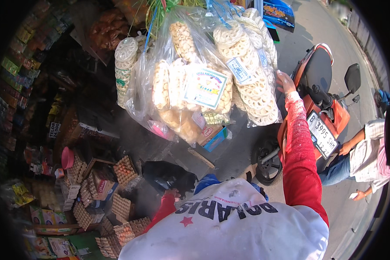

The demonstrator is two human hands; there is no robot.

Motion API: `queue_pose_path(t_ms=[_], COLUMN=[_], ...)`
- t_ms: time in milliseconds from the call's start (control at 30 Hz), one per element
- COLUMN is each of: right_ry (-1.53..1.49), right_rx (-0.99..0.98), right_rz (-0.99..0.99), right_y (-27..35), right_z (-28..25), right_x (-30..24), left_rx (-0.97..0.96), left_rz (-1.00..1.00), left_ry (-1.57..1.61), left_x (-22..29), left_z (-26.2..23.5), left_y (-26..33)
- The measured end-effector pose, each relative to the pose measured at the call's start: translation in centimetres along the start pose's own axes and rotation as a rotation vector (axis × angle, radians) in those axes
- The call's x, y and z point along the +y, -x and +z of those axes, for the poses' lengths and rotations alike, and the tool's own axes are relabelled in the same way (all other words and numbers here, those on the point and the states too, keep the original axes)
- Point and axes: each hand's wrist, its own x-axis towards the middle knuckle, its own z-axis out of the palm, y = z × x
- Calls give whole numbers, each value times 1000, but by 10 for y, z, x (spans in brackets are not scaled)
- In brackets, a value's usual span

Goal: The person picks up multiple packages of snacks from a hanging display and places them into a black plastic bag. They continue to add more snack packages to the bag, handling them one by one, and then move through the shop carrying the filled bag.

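Cracker bags (pixel 203 86) hang up ahead; your right hand (pixel 285 82), fingers spread flat and gripping nothing, touches their right edge. Left hand (pixel 174 193) unclear.

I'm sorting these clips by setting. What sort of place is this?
Most likely a small roadside grocery stall: big clear bags of crackers hang out front, egg trays are stacked below, packaged goods line the wall, and a parked orange scooter stands on the street.
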Motion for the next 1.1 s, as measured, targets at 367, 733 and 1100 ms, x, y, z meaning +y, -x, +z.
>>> queue_pose_path(t_ms=[367, 733, 1100], right_ry=[-87, 73, 168], right_rx=[-358, -499, -621], right_rz=[-302, -513, -594], right_y=[-19, 154, 224], right_z=[30, 89, 155], right_x=[58, -5, -33], left_rx=[9, 46, -148], left_rz=[-47, 236, 1178], left_ry=[-125, 368, 397], left_x=[-82, 11, 188], left_z=[113, 134, 228], left_y=[93, 94, 193])
